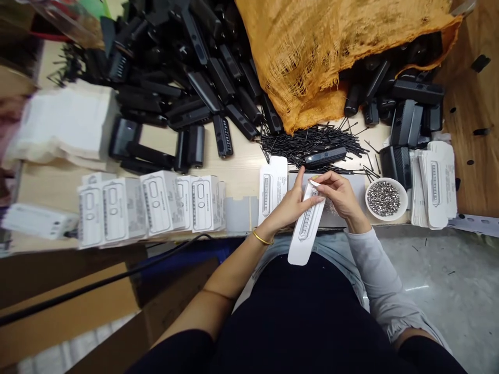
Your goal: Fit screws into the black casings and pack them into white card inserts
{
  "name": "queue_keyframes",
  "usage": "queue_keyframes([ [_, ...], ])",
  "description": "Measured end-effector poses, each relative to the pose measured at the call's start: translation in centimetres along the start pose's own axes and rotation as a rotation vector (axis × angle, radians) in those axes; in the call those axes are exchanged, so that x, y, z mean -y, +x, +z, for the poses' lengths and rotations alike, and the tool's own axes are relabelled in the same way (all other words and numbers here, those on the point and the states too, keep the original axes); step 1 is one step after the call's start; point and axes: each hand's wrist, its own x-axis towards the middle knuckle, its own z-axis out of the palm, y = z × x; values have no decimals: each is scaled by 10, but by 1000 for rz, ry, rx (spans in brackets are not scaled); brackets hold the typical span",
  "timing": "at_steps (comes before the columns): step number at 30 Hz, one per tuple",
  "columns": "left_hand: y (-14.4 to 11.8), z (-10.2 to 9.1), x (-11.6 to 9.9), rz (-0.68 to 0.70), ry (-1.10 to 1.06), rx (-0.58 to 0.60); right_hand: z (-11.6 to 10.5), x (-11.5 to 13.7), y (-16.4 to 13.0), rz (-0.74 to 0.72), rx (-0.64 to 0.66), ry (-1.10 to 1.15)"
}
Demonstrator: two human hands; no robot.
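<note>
No word, brand or number can be read. The white carton [306,228] between the left hand [290,205] and right hand [339,195] bears a dark printed outline of a long ribbed device, with lettering too small to make out. The upright row of white boxes [152,208] on the table edge shows rounded outline drawings and vertical lines of print, blurred beyond reading. The flat carton [273,189] and the stack of flat cartons [434,184] carry the same outline, also illegible.
</note>
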Motion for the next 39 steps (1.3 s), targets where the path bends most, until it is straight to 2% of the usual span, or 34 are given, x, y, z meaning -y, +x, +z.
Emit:
queue_keyframes([
  [6, -1, 2, 2, 26, 18, -1, 8, -10, -4, -10, -134, 36],
  [9, 0, 0, 4, 35, 10, 20, 6, -9, -5, 31, -117, 42],
  [14, 1, -6, 7, 3, -90, 78, -2, 4, -9, 98, 3, -23],
  [19, -1, -5, 1, -45, -101, 137, -2, 8, -9, 132, -100, 100],
  [26, 0, -2, 0, 36, -37, 83, 0, 7, -8, 171, -123, 127],
  [29, 1, -3, 0, 19, -37, 92, 1, 8, -8, 131, -135, 104],
  [33, 5, -7, -3, 1, -140, 102, 9, -1, -15, -1, -166, 83],
  [36, 8, -9, -3, 11, -137, 64, 14, -13, -23, -93, -131, 81],
  [39, 12, -9, 0, -2, -116, 59, 12, -20, -27, -110, -70, 55],
])
